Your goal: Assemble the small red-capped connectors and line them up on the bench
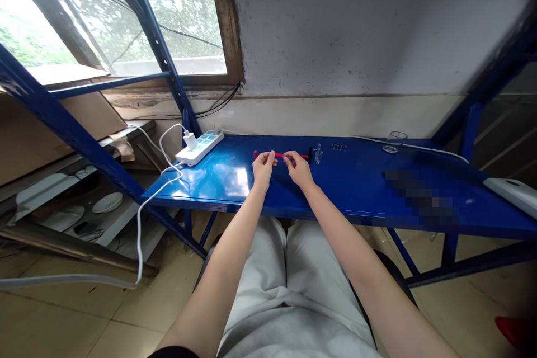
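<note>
Blue table [348,182] is standing against a pale wall [356,39], with a window [184,11] letting in daylight beyond the left hand [263,169]. Through the head camera I am seeing two bare hands, near each other but apart. Left hand is pinching a red stick [278,155], which is showing in the gap between the hands. Right hand [297,169] is holding its fingertips together at the stick; whether they are clamping it, I cannot tell. Just past the right hand, clear bits [318,153] are lying beside a black piece [310,153]; tiny bits [339,147] are sitting farther right, then a glass [392,149]. Well left of the left hand, a power strip [206,145] is holding a white plug [190,140].
</note>
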`<state>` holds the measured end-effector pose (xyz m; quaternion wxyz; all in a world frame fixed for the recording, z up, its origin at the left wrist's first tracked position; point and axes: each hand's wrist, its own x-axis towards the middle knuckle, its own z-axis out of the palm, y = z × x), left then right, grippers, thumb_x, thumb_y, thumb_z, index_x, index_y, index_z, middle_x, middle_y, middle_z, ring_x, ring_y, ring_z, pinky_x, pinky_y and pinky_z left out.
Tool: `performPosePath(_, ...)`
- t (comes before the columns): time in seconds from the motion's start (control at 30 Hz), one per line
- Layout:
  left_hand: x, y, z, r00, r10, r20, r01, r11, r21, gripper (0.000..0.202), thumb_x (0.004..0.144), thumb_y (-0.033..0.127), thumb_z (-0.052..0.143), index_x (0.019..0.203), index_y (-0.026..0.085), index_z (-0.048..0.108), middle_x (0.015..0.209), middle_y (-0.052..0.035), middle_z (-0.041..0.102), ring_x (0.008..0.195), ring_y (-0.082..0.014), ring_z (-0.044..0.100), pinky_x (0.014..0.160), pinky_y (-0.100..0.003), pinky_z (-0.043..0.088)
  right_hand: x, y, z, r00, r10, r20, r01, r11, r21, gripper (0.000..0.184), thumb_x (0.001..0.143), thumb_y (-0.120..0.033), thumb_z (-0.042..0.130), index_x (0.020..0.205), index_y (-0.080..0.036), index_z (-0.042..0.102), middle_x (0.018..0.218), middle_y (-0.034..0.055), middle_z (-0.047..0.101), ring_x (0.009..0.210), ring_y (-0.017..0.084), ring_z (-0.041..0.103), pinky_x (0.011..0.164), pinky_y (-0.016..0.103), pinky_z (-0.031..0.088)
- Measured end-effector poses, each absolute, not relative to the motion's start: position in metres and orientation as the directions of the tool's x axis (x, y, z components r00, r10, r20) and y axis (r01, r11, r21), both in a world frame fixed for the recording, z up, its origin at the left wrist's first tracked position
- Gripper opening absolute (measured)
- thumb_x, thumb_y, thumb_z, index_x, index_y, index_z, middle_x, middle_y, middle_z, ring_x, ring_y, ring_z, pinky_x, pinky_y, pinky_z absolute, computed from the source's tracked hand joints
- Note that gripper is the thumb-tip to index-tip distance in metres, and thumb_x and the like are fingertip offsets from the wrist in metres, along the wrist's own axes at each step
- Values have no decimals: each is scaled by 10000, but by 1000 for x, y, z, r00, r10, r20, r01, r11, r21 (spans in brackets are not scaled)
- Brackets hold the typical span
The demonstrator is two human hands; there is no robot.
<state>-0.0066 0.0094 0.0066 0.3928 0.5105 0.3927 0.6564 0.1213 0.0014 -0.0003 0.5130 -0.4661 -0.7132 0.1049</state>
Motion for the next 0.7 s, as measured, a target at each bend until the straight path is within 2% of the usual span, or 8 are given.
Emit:
performPosePath(0.17,-4,7,6,-49,933,355,-124,-359,925,300,722,405,615,859,141,651,723,-42,644,610,-98,564,587,-222,426,123,5,-4,-56,752,657,572,563,-596,319,890,-370,350,1066,-221,570,1030,66,625,914,189,580,771,302,459)
performPosePath(0.3,-4,8,6,-84,932,352,-111,-360,926,297,727,399,609,849,133,660,722,-48,646,596,-95,558,588,-224,431,123,4,-5,-75,767,637,587,550,-594,330,898,-340,334,1114,-230,557,1090,61,610,965,186,574,820,310,453)
performPosePath(0.4,-6,10,5,-111,931,348,-110,-359,927,295,725,402,609,841,133,651,709,-41,634,575,-86,543,573,-216,427,122,2,-4,-76,809,583,614,499,-612,321,890,-329,353,1129,-220,537,1068,67,619,925,186,587,780,307,459)
performPosePath(0.53,-8,13,4,-195,921,336,-118,-362,925,269,743,400,586,779,135,614,683,-25,602,546,-72,517,559,-208,423,121,2,-3,-60,867,494,664,404,-629,257,870,-313,397,1054,-204,540,967,64,641,799,183,594,661,284,448)
performPosePath(0.7,-9,18,-1,-294,906,305,-131,-354,926,237,772,375,549,760,139,567,671,-13,567,532,-64,496,537,-200,412,122,3,-3,-7,843,538,661,407,-630,253,881,-336,373,995,-195,549,944,64,605,698,155,552,614,269,426)
